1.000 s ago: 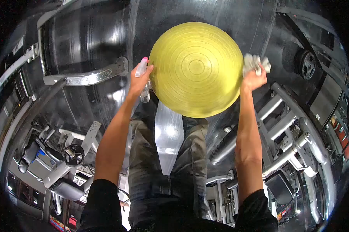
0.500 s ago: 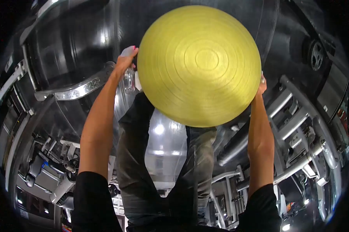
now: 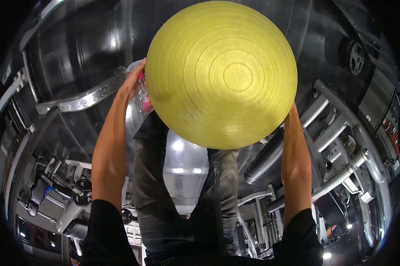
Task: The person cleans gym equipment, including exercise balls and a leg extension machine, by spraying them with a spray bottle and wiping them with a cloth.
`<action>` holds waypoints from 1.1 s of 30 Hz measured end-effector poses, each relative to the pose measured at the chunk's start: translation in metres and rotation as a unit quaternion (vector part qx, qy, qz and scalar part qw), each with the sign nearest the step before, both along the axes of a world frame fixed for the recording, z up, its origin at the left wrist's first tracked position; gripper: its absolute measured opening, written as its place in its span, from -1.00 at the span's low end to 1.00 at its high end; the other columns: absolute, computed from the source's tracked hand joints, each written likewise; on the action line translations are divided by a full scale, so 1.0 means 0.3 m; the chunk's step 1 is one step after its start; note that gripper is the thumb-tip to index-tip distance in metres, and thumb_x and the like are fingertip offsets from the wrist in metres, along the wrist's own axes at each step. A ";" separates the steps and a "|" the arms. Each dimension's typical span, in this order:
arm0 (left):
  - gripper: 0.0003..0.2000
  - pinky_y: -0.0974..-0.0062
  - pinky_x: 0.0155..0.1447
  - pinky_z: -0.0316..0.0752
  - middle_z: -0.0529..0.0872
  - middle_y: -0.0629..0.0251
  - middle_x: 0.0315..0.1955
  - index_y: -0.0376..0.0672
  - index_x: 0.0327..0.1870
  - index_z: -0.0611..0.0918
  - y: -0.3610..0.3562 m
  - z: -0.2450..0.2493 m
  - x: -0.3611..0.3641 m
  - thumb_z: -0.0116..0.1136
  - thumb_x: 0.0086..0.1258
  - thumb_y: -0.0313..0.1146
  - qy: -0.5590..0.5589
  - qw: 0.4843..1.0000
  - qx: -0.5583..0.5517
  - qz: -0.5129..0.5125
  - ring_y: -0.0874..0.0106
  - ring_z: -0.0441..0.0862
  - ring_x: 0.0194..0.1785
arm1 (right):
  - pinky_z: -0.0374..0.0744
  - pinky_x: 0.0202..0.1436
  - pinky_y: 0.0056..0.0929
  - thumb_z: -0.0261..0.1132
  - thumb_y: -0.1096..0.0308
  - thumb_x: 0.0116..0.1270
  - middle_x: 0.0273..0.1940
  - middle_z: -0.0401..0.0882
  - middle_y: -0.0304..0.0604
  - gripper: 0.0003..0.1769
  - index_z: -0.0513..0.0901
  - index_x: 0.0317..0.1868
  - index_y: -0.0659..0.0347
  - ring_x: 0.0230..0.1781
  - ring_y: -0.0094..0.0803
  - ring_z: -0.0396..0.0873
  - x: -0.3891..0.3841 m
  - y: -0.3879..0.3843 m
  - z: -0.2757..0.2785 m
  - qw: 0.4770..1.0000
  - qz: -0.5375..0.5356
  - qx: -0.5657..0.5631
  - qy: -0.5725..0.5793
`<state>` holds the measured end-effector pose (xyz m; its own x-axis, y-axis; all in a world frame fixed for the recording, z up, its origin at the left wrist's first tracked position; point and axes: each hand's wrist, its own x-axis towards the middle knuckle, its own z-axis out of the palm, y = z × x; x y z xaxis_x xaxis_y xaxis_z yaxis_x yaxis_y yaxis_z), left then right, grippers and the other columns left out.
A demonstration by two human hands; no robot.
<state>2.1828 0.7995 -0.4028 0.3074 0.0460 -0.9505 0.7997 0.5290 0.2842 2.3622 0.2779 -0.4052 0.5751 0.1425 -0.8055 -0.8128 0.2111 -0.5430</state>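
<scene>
A large yellow exercise ball (image 3: 222, 75) with ring-shaped ridges is held up between my two hands, in front of my legs. My left hand (image 3: 132, 82) presses on the ball's left side, its fingers partly hidden behind the ball. At the ball's lower right edge is my right hand (image 3: 292, 113), its fingers almost wholly hidden behind it. Beside my left hand, a clear plastic item with pink parts (image 3: 145, 101) shows behind the ball's edge; I cannot tell what it is.
Metal gym machine frames (image 3: 337, 128) stand at the right, with a weight plate (image 3: 356, 57) above them. More machines (image 3: 71, 199) are at the lower left. A curved metal step plate (image 3: 86, 99) lies left of my arm. My legs (image 3: 153, 190) are below the ball.
The ball has shifted slightly left and looks larger. My left hand has moved left and a little down; my right hand has gone lower and further behind the ball. The pink-marked item shows more.
</scene>
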 end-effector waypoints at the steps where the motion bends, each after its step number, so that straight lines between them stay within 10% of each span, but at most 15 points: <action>1: -0.27 0.27 0.35 0.28 0.45 0.24 0.29 -0.17 0.36 0.39 0.022 0.025 -0.031 0.04 0.36 0.23 -0.008 1.000 0.014 0.001 0.32 0.40 0.31 | 0.61 -0.06 -0.44 0.20 0.22 0.41 0.01 0.62 -0.17 -0.61 0.55 0.13 0.30 -0.11 -0.42 0.61 -0.005 0.018 0.023 1.000 -0.002 -0.002 0.004; 19: -0.48 0.40 0.39 0.25 0.49 0.26 0.25 -0.30 0.35 0.38 0.076 1.132 -0.529 0.09 0.46 -0.20 -0.113 0.955 0.178 0.207 0.38 0.43 0.31 | 0.56 -0.20 -0.52 0.19 0.36 0.41 -0.21 0.61 -0.27 -0.75 0.58 0.00 0.31 -0.29 -0.56 0.54 0.151 0.485 1.117 0.966 0.184 -0.126 -0.133; 33: -0.49 0.39 0.18 0.43 0.63 0.29 0.07 -0.19 0.26 0.50 -0.408 1.542 -0.830 0.22 0.37 -0.12 -0.148 0.842 0.278 0.438 0.40 0.56 0.10 | 0.53 -0.15 -0.52 0.23 0.37 0.39 -0.18 0.62 -0.30 -0.75 0.60 0.02 0.27 -0.27 -0.58 0.52 0.191 0.656 1.390 0.887 0.343 -0.023 -0.308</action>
<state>1.9339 0.6773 0.0597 0.1439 0.7910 -0.5946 0.0219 0.5982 0.8011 2.4194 0.4748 0.0117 0.6989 0.6040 -0.3831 -0.2875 -0.2533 -0.9237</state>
